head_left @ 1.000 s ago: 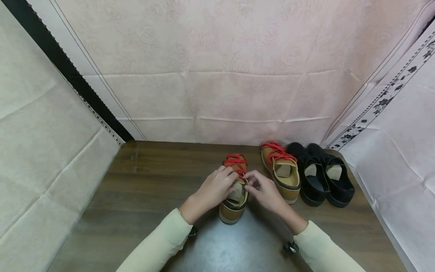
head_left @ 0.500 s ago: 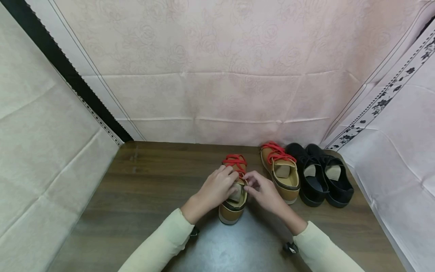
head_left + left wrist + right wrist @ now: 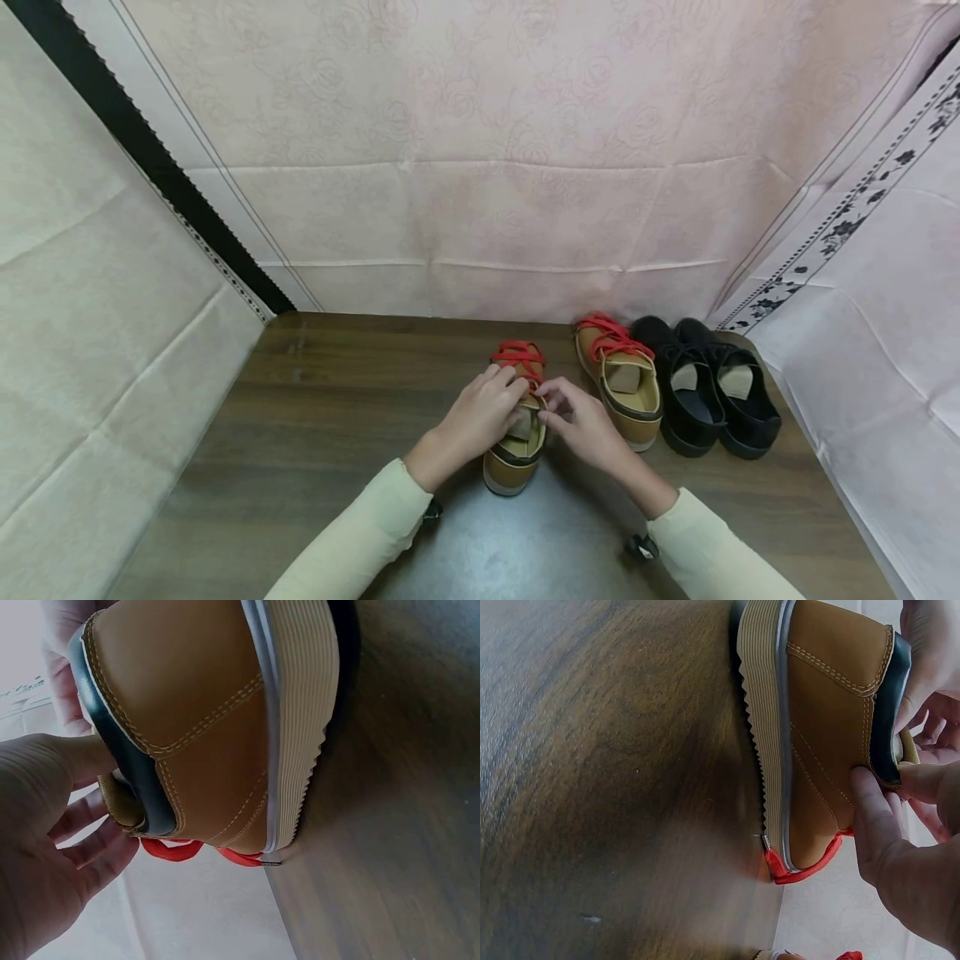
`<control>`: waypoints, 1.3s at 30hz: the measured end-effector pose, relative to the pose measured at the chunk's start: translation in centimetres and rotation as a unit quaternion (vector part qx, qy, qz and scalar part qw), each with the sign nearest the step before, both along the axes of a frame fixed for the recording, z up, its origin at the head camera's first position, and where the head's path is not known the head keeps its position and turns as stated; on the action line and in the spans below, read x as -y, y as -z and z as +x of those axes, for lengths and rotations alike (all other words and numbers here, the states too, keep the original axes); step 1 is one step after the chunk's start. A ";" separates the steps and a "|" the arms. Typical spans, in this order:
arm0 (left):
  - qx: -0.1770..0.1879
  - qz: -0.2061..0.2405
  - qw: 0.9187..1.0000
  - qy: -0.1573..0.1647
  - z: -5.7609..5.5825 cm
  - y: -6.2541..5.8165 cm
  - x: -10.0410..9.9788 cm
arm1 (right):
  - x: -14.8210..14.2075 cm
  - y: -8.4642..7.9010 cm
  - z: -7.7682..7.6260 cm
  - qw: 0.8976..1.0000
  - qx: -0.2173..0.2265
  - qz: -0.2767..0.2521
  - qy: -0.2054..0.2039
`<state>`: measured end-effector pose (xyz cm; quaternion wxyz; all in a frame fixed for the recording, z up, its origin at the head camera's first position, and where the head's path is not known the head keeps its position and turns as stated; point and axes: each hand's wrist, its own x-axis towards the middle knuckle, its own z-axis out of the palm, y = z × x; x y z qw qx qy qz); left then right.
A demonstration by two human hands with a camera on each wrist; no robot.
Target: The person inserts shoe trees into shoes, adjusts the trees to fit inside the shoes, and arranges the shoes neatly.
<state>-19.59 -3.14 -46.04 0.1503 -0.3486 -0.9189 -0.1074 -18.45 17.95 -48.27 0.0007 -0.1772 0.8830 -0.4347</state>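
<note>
A tan shoe with red laces stands upright on the wooden surface, its heel toward me. My left hand bends over its opening; in the left wrist view the thumb reaches inside the dark collar and the fingers curl at the tongue, pinching there. From the other side my right hand pinches the opening's edge by the laces, index finger on the outer side and thumb at the rim. Red lace hangs down the side. The fingertips' exact hold on the tongue is partly hidden.
Right of my hand stands the matching tan shoe, with a pair of black shoes beside it. The brown wooden surface meets a pale cloth backdrop behind, with more cloth at both sides.
My left hand and forearm have shifted very slightly to the right. Both hands stay at the same shoe, and the shoes keep their places.
</note>
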 end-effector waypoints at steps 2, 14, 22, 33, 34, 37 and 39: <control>0.003 -0.002 1.000 0.002 -0.1 0.1 0.0 | 0.0 0.0 0.0 1.000 -0.001 0.002 0.001; 0.000 -0.005 1.000 0.004 -0.4 0.4 -0.1 | 0.0 0.1 -0.1 1.000 -0.004 0.002 0.000; -0.011 0.003 1.000 0.005 -0.6 0.5 -0.2 | 0.0 0.4 -0.2 1.000 -0.018 0.007 0.003; -0.012 0.014 1.000 -0.001 -0.9 1.2 0.0 | 0.0 0.3 -0.2 1.000 -0.009 0.003 0.004; -0.013 0.016 1.000 0.000 -1.0 1.3 0.1 | 0.0 0.3 -0.2 1.000 -0.008 0.003 0.003; -0.017 0.016 1.000 -0.001 -1.1 1.6 0.1 | 0.0 0.3 -0.1 1.000 -0.008 0.006 0.004; -0.020 0.018 1.000 -0.001 -1.1 1.7 0.1 | 0.0 0.2 -0.2 1.000 -0.008 0.007 0.005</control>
